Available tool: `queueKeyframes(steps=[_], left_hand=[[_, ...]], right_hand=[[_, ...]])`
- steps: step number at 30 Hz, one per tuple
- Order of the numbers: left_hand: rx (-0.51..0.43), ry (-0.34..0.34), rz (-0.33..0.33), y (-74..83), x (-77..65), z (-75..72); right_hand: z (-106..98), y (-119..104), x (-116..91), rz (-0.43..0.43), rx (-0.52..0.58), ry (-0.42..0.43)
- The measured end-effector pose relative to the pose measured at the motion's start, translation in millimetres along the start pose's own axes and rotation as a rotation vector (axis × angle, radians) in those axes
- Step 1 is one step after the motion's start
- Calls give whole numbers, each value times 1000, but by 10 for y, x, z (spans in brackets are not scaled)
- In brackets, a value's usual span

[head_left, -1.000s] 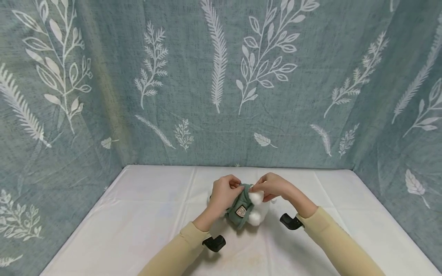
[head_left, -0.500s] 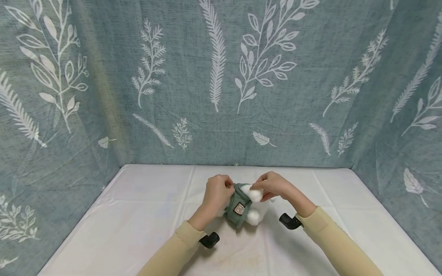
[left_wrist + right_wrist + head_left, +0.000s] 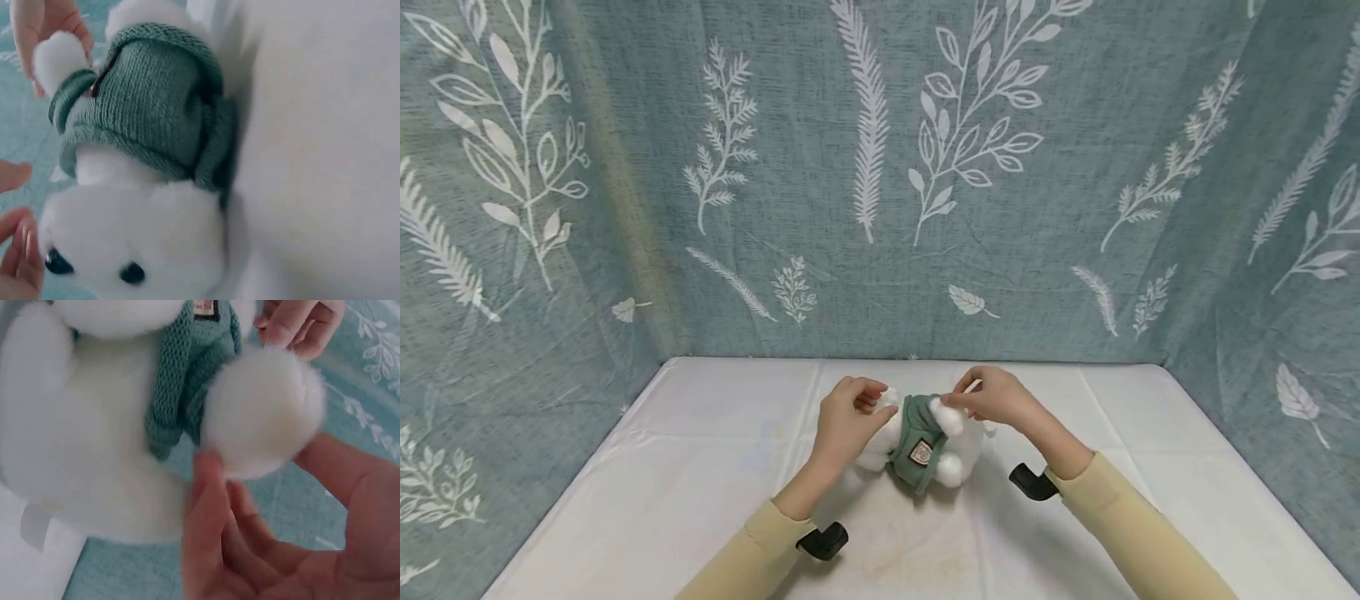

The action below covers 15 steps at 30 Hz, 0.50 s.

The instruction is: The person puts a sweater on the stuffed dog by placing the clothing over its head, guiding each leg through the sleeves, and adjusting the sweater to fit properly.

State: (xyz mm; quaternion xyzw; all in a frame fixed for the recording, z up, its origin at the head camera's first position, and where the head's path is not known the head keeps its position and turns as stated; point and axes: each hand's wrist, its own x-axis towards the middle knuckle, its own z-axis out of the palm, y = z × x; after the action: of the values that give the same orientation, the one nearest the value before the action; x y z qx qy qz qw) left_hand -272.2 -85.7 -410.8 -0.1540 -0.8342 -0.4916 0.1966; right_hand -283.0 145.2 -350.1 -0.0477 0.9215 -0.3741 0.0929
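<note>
A white plush toy (image 3: 966, 457) lies on its side with its head toward the left, dressed in a green knitted sweater (image 3: 913, 471). Its two dark, shiny face beads (image 3: 132, 273) show in the left wrist view. My right hand (image 3: 998, 397) pinches one round fluffy paw (image 3: 262, 415) between thumb and fingers; a white tag (image 3: 36, 525) hangs from the toy's lower body. Beside the toy's head, my left hand (image 3: 841, 425) is held with thumb and fingers apart and nothing between them. A small label (image 3: 921, 452) is sewn on the sweater.
A white cloth covers the table (image 3: 715, 450). Teal curtains (image 3: 790, 167) with white leaf prints stand behind it and on both sides. Black camera mounts (image 3: 823, 542) sit at both wrists.
My left hand has let go of the sweater and moved left, uncovering the toy's head. My right hand has stayed at the paw, which now shows more clearly outside the sweater.
</note>
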Motion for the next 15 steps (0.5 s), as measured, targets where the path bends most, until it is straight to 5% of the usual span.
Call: queueKeyframes(steps=[4, 8, 12, 15], left_hand=[[-30, 51, -141, -65, -140, -118], [-69, 11, -310, -162, -307, -165], [-195, -85, -458, -251, -437, -159], [-268, -127, -502, -280, -472, -141]], right_hand=[[97, -57, 0, -162, -131, 85], [208, -102, 24, -285, -211, 70], [278, -132, 53, -293, -265, 4], [290, -144, 83, -268, -300, -12]])
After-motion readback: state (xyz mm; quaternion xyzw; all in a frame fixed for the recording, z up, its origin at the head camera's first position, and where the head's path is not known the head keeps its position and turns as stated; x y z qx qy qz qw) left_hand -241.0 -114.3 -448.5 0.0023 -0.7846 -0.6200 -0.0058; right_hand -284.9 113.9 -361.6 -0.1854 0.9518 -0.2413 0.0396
